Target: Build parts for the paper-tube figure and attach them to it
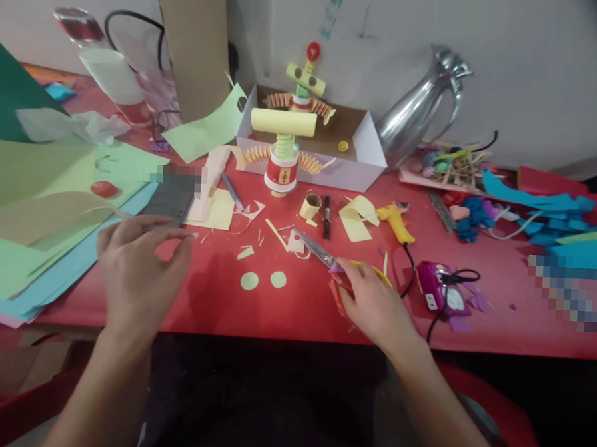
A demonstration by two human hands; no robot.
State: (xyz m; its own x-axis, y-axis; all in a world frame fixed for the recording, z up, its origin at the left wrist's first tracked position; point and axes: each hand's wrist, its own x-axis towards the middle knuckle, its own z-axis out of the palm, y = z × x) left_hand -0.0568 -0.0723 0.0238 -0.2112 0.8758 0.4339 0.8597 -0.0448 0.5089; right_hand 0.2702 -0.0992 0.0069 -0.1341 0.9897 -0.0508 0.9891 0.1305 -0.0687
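My right hand [374, 301] rests on the red table [294, 310] and grips the handles of a pair of scissors [317, 249], whose blades point up and left. My left hand [139, 265] hovers over the table's left side with fingers curled and pinched together; whether a small scrap is between them I cannot tell. Two pale green paper discs [263, 280] lie between my hands. Behind them stands a paper robot figure [285, 139] with a yellow tube body, accordion arms and a red-and-white base.
A stack of coloured paper sheets [42, 237] covers the left. A white cardboard box [352, 153], metal jug [425, 107], yellow glue gun [396, 222], black marker [327, 216], purple device with cable [440, 291] and blue paper scraps [539, 209] fill the back and right.
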